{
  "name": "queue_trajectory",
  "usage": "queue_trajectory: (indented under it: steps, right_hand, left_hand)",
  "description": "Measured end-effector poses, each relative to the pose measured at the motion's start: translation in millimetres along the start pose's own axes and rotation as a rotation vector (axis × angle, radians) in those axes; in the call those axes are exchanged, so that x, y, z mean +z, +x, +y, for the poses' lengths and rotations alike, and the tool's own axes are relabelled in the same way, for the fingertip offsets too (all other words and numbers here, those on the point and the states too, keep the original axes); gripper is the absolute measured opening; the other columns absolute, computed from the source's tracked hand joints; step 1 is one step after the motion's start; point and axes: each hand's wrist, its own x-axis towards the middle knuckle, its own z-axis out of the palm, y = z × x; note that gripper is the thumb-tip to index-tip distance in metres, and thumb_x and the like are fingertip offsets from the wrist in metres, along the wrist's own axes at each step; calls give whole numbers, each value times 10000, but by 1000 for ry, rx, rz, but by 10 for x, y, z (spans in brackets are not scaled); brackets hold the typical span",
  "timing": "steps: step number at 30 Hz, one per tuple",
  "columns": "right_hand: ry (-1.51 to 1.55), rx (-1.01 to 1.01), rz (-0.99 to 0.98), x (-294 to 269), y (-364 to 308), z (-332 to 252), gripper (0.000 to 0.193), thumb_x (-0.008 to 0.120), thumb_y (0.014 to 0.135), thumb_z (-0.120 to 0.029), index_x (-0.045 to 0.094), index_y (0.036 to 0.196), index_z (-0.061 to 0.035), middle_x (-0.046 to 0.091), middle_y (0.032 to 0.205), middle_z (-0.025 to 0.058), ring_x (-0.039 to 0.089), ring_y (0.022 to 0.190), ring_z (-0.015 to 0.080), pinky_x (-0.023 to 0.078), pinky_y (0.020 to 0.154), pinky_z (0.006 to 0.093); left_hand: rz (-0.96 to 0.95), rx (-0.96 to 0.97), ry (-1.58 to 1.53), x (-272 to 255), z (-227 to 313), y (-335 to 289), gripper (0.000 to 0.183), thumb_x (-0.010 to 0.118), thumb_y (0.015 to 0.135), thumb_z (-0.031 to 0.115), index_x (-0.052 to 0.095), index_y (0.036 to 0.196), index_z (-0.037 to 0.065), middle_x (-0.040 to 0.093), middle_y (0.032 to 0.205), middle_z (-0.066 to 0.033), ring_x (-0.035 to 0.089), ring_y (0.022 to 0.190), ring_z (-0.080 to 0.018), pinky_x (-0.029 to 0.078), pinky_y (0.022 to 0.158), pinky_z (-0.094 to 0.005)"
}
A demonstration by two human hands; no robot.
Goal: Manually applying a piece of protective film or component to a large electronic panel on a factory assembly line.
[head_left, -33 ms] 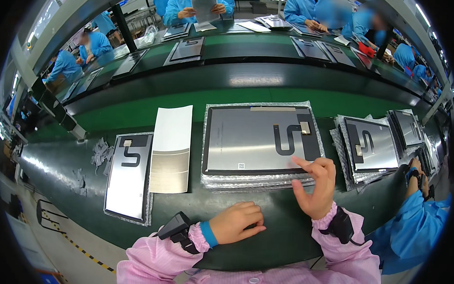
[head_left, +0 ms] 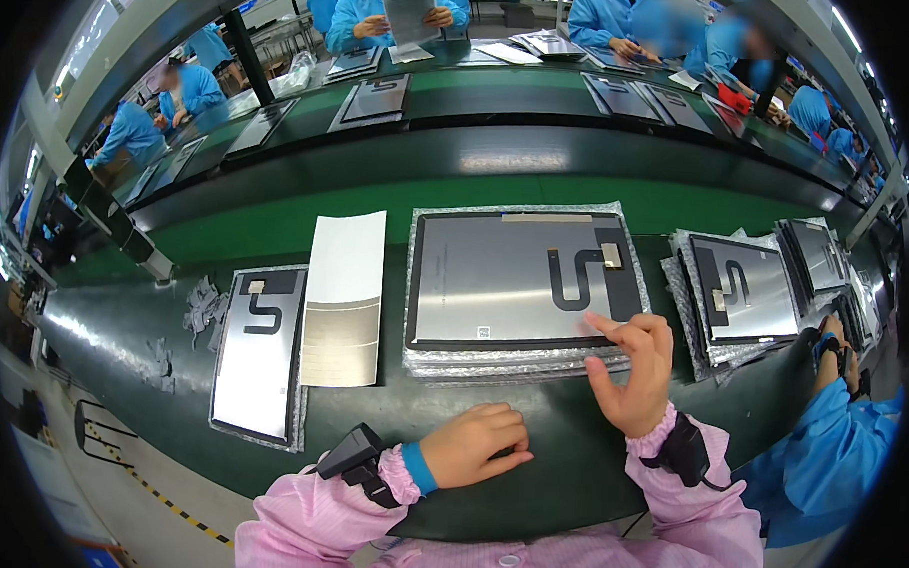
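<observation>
On the green worktop in front of me lies a stack of flat grey display panels (head_left: 485,275), layered with clear bubble wrap. The top panel has a dark S-shaped flex cable and a small square code. At its lower right corner, my right hand (head_left: 634,375) is open, index fingertip at the panel surface and thumb apart. My left hand (head_left: 472,447) rests on the worktop in front of the stack, holding nothing, its fingers loosely bent and thumb out. Left of the stack lies a white and beige sheet (head_left: 344,300), beside another panel (head_left: 259,357) on bubble wrap.
More wrapped panels (head_left: 745,289) are piled at the right, near a co-worker's blue sleeve (head_left: 829,457). Grey scraps (head_left: 203,307) lie at the far left. Across a green conveyor (head_left: 481,105), people in blue handle panels. A metal post (head_left: 116,222) stands at the left.
</observation>
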Motion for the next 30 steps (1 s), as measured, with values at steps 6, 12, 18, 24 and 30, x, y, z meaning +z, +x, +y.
queue_trajectory:
  steps: [6, 12, 18, 24, 30]
  right_hand:
    - [-75, 44, -59, -17, 59, -80, 382, 764, 685, -142, 609, 1027, -72, 648, 938, 21, 506, 782, 213, 369, 703, 352]
    - [317, -285, -390, 111, -143, -253, 222, 724, 763, -187, 563, 875, -83, 552, 743, 53, 532, 640, 235, 435, 584, 344]
    - [429, -214, -576, 216, -292, -304, 200, 660, 831, -225, 557, 913, -75, 530, 711, 61, 549, 632, 235, 448, 580, 351]
    - [610, -82, -592, 78, -235, -361, 331, 681, 824, -226, 557, 1084, -63, 597, 742, 60, 535, 531, 217, 428, 477, 319]
    - [999, 331, -676, 0, -181, -340, 407, 692, 833, -166, 514, 1182, -54, 673, 810, 16, 410, 443, 50, 368, 445, 228]
  left_hand:
    - [-14, -5, 3, -5, 8, -4, 142, 659, 849, 159, 562, 806, 65, 548, 812, -66, 541, 803, -262, 436, 731, -361]
    - [-21, 9, 0, -9, -6, 6, 135, 672, 816, 135, 566, 849, 59, 522, 813, -83, 518, 800, -284, 426, 731, -371]
    - [-34, -17, -38, 8, -51, -44, 260, 679, 745, 94, 555, 971, 60, 510, 859, -105, 496, 834, -309, 409, 758, -393]
    - [39, -112, 54, -23, 36, -10, 191, 668, 824, 203, 578, 838, 35, 526, 763, -99, 537, 737, -300, 443, 708, -381]
    - [121, -71, 123, -60, 102, -46, 200, 651, 858, 222, 581, 813, 40, 579, 758, -104, 581, 668, -306, 448, 613, -392]
